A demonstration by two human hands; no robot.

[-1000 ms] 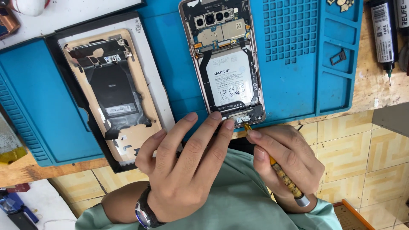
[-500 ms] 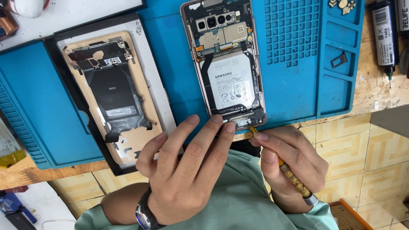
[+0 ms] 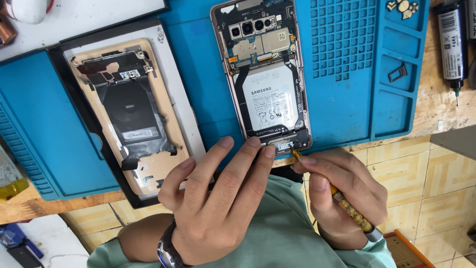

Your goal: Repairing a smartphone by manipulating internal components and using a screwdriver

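An opened smartphone (image 3: 267,79) lies back-up on a blue work mat (image 3: 347,99), its white battery, circuit boards and camera modules exposed. My left hand (image 3: 218,193) rests its fingertips on the phone's near bottom edge, fingers spread. My right hand (image 3: 342,198) grips a yellow-handled screwdriver (image 3: 347,206), its tip at the bottom edge of the phone near the charging port. The phone's removed back cover (image 3: 129,114), with a black coil and tan inner face, lies on a black-rimmed white tray to the left.
A black glue tube (image 3: 451,44) lies on the wooden bench at the right. The mat has gridded compartments (image 3: 342,39) and small slots holding tiny parts (image 3: 402,7). A white object (image 3: 27,9) sits top left. Tiled floor shows below the bench edge.
The view has shifted slightly. My right hand has moved the screwdriver a little, keeping its tip at the phone's bottom edge. My left hand stays pressed on the phone.
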